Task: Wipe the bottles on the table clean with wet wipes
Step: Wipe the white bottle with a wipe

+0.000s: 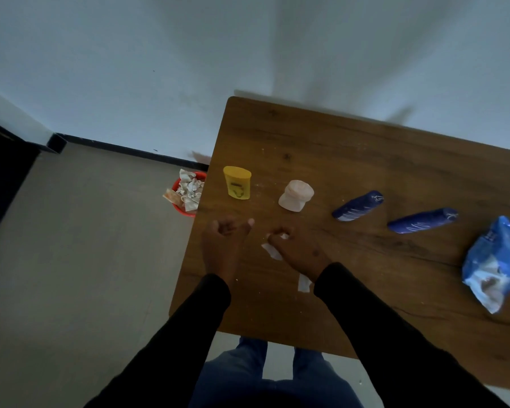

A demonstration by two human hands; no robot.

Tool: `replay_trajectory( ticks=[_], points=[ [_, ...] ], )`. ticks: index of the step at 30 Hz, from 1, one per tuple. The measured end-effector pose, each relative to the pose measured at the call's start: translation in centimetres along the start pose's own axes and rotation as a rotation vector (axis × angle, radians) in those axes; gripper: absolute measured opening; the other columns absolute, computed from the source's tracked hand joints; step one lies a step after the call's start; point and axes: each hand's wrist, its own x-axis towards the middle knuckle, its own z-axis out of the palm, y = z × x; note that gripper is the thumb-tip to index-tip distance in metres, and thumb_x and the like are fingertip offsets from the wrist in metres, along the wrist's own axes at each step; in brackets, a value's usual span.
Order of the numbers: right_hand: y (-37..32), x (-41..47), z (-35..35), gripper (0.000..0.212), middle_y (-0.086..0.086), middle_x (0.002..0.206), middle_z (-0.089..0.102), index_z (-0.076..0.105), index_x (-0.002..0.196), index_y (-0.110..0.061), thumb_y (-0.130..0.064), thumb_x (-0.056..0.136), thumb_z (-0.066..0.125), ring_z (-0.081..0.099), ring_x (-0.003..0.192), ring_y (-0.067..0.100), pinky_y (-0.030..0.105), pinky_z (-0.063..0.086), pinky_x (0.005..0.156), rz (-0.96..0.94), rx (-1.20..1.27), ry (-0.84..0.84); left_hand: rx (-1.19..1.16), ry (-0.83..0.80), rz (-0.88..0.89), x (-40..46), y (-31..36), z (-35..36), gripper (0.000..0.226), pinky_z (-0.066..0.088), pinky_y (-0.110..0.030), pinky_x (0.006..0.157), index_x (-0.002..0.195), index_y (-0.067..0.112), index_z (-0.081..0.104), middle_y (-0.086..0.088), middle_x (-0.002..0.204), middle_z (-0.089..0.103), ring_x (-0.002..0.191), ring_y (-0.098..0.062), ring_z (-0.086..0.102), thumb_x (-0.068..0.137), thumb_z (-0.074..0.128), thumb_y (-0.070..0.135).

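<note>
Both sleeves reach in; my left fingers (233, 228) curl loosely, holding nothing, my right fingers (280, 232) pinch a wipe (270, 251) on the surface (351, 160). Bottles: yellow (237, 182), pink (296, 195), two blue (357, 205) toward three o'clock. At ten o'clock, red bin (179, 208) holds crumpled wipes (190, 188).

On the table (365, 160) stand a yellow bottle (237, 182) and a pink one (296, 195), while the right hand (298, 248) pinches a wipe (273, 251) beside the left hand (223, 245), fingers loosely curled.

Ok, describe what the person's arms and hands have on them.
Both arms wear long black sleeves that reach the wrists. The left hand and right hand are bare: no gloves, and no rings or watch that I can make out in this dim view.
</note>
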Motion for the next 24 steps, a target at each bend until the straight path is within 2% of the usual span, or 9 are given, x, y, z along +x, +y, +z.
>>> replay_trajectory(
  ticks=[2, 4, 6, 9, 11, 13, 17, 21, 24],
  points=[
    [1.7, -0.3, -0.8, 0.017, -0.005, 0.096, 0.071, 0.071, 0.1, -0.022, -0.034, 0.097, 0.059, 0.067, 0.091, 0.012, 0.031, 0.057, 0.083, 0.095, 0.036, 0.032, 0.023, -0.133, -0.009, -0.1, -0.8, 1.1, 0.031, 0.058, -0.031, 0.077, 0.103, 0.024, 0.068, 0.003, 0.103, 0.072, 0.092, -0.008, 0.066, 0.079, 0.08, 0.039],
    [3.1, -0.4, -1.6, 0.017, -0.003, 0.096, 0.071, 0.07, 0.101, -0.02, -0.032, 0.096, 0.06, 0.068, 0.091, 0.014, 0.03, 0.057, 0.081, 0.162, 0.076, 0.106, 0.079, -0.251, 0.019, -0.2, -0.6, 2.4, 0.027, 0.057, -0.028, 0.08, 0.106, 0.023, 0.068, 0.003, 0.108, 0.071, 0.099, -0.01, 0.066, 0.083, 0.077, 0.035],
    [3.5, -0.3, -2.3, 0.022, -0.006, 0.102, 0.068, 0.066, 0.111, -0.018, -0.031, 0.094, 0.06, 0.067, 0.097, 0.015, 0.029, 0.056, 0.084, 0.166, 0.137, 0.198, 0.131, -0.31, 0.064, -0.1, 0.4, 4.0, 0.039, 0.049, -0.019, 0.079, 0.122, 0.019, 0.064, 0.004, 0.121, 0.065, 0.109, -0.01, 0.061, 0.087, 0.073, 0.032],
    [3.0, 0.3, -3.3, 0.044, -0.01, 0.114, 0.05, 0.048, 0.139, -0.021, -0.025, 0.097, 0.059, 0.055, 0.107, 0.013, 0.029, 0.05, 0.092, 0.137, 0.191, 0.244, 0.127, -0.364, 0.154, 0.7, 2.3, 6.1, 0.056, 0.042, -0.025, 0.094, 0.141, 0.022, 0.049, 0.007, 0.139, 0.053, 0.124, -0.009, 0.048, 0.09, 0.07, 0.028],
    [2.2, 0.7, -4.0, 0.038, -0.009, 0.105, 0.057, 0.046, 0.134, -0.032, -0.023, 0.099, 0.058, 0.06, 0.092, 0.009, 0.016, 0.05, 0.074, 0.107, 0.226, 0.201, 0.137, -0.42, 0.229, 1.4, 3.0, 7.1, 0.061, 0.041, -0.028, 0.1, 0.144, 0.022, 0.046, 0.005, 0.144, 0.051, 0.129, -0.01, 0.047, 0.089, 0.072, 0.028],
    [1.5, 1.2, -4.4, 0.024, -0.006, 0.088, 0.068, 0.052, 0.115, -0.038, -0.02, 0.1, 0.055, 0.067, 0.077, 0.006, 0.012, 0.053, 0.062, 0.053, 0.205, 0.172, 0.155, -0.445, 0.268, 1.8, 3.4, 7.8, 0.06, 0.044, -0.028, 0.098, 0.142, 0.02, 0.05, 0.002, 0.14, 0.057, 0.125, -0.012, 0.052, 0.088, 0.073, 0.031],
    [0.6, 1.0, -5.0, 0.013, -0.005, 0.082, 0.072, 0.061, 0.109, -0.032, -0.023, 0.1, 0.057, 0.07, 0.074, 0.006, 0.02, 0.059, 0.068, 0.003, 0.253, 0.179, 0.129, -0.384, 0.302, 1.7, 4.3, 8.3, 0.044, 0.052, -0.03, 0.091, 0.127, 0.018, 0.062, 0.002, 0.122, 0.068, 0.112, -0.014, 0.063, 0.088, 0.071, 0.037],
    [0.0, -0.6, -6.7, 0.032, -0.008, 0.098, 0.067, 0.055, 0.119, -0.04, -0.018, 0.095, 0.056, 0.069, 0.093, 0.016, 0.039, 0.06, 0.085, -0.04, 0.183, 0.167, 0.021, -0.312, 0.313, -0.5, 5.8, 7.7, 0.037, 0.058, -0.034, 0.084, 0.112, 0.021, 0.066, 0.005, 0.107, 0.072, 0.098, -0.008, 0.068, 0.084, 0.075, 0.043],
    [-0.9, -2.6, -9.5, 0.045, -0.001, 0.118, 0.067, 0.054, 0.14, -0.028, -0.021, 0.096, 0.055, 0.067, 0.103, 0.016, 0.037, 0.06, 0.088, -0.075, 0.205, 0.2, -0.099, -0.28, 0.351, -3.4, 8.0, 7.5, 0.03, 0.06, -0.032, 0.078, 0.105, 0.019, 0.068, 0.005, 0.099, 0.074, 0.091, -0.005, 0.071, 0.084, 0.076, 0.039]
  ],
)
